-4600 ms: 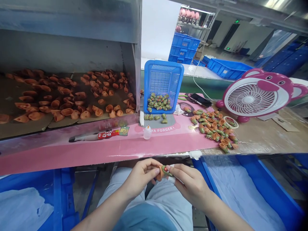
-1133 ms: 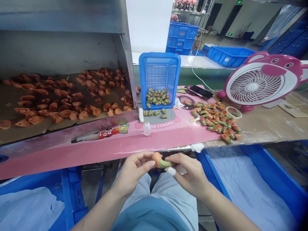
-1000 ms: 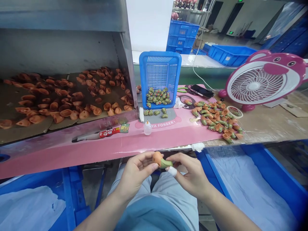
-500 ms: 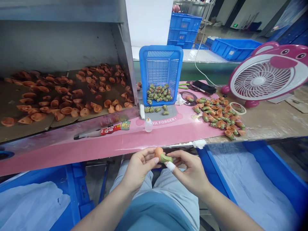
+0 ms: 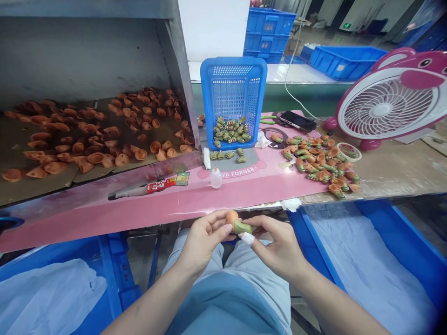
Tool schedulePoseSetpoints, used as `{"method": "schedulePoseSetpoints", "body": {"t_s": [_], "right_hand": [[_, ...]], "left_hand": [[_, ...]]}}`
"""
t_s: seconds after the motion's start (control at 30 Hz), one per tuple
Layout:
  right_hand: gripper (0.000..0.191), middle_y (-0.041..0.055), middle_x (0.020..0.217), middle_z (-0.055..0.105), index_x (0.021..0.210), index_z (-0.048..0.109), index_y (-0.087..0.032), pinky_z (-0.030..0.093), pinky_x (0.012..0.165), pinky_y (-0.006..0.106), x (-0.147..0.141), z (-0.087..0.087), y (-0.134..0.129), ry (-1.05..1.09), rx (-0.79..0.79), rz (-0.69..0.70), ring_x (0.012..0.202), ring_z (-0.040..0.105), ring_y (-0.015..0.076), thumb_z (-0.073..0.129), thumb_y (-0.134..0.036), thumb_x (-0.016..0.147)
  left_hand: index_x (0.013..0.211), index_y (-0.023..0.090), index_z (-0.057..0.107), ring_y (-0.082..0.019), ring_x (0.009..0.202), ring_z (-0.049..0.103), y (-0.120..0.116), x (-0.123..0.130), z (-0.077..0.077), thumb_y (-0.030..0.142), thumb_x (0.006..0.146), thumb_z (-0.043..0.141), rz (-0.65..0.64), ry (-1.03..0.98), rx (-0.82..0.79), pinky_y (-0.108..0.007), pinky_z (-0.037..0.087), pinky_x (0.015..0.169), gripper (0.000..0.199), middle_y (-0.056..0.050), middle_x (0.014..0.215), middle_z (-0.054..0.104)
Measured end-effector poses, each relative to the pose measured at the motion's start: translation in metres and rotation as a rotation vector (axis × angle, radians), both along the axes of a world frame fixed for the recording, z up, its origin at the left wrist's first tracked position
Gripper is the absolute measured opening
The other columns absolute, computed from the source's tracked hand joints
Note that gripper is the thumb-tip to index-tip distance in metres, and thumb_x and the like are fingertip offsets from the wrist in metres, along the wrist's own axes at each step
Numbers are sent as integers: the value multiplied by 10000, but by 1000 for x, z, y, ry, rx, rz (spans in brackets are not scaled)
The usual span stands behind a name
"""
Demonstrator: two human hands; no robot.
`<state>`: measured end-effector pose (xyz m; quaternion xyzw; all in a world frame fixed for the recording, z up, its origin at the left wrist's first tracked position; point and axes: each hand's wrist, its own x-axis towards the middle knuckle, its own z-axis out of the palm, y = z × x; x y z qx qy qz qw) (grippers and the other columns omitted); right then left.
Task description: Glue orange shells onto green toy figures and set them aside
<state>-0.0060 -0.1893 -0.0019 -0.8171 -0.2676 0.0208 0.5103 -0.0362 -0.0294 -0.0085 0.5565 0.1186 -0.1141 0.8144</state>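
Over my lap, just off the table's front edge, my left hand (image 5: 206, 239) pinches the orange cup-like piece (image 5: 231, 217). My right hand (image 5: 277, 242), its thumb wrapped in white tape, grips the green figure piece (image 5: 242, 226) that meets the orange one. The two pieces touch; whether they are joined I cannot tell. On the pink mat (image 5: 167, 200) beyond stands a small clear bottle (image 5: 215, 178) with an orange tip. Several green pieces (image 5: 229, 155) lie on a grey patch behind it, before a tilted blue basket (image 5: 206, 93) holding more green pieces.
A metal booth (image 5: 87, 56) on the left holds many orange cups (image 5: 96, 159). To the right lies a pile of orange-and-green pieces (image 5: 323, 163), near a pink fan (image 5: 384, 109) and a phone (image 5: 298, 121). Blue bins (image 5: 118, 274) lined with white sheeting flank my legs.
Both hands keep hold of the two pieces in nearly the same pose. The camera view has shifted slightly; nothing on the table has visibly moved.
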Motion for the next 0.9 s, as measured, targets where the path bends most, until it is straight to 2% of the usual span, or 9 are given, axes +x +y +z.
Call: {"method": "schedulePoseSetpoints", "body": {"t_s": [0.5, 0.77, 0.9], "right_hand": [[166, 15, 804, 614, 902, 543, -175, 475, 602, 202, -1, 3, -3, -55, -50, -15, 663, 565, 103, 549, -172, 737], [175, 19, 812, 611, 907, 540, -178, 468, 601, 200, -3, 1, -2, -53, -28, -17, 668, 566, 106, 557, -175, 732], [169, 18, 814, 613, 891, 536, -179, 465, 604, 190, -2, -1, 1, -63, -8, -20, 687, 568, 108, 551, -164, 724]], "left_hand": [[966, 149, 528, -186, 835, 580, -7, -2, 2, 213, 731, 566, 35, -40, 41, -278, 477, 700, 246, -66, 882, 632], [978, 147, 524, -200, 867, 579, -8, -1, 6, 221, 728, 566, 38, -23, 45, -284, 479, 726, 264, -77, 913, 632], [1007, 182, 530, -195, 916, 563, -4, -1, 4, 237, 744, 550, 24, -19, 66, -274, 475, 766, 270, -62, 988, 616]]}}
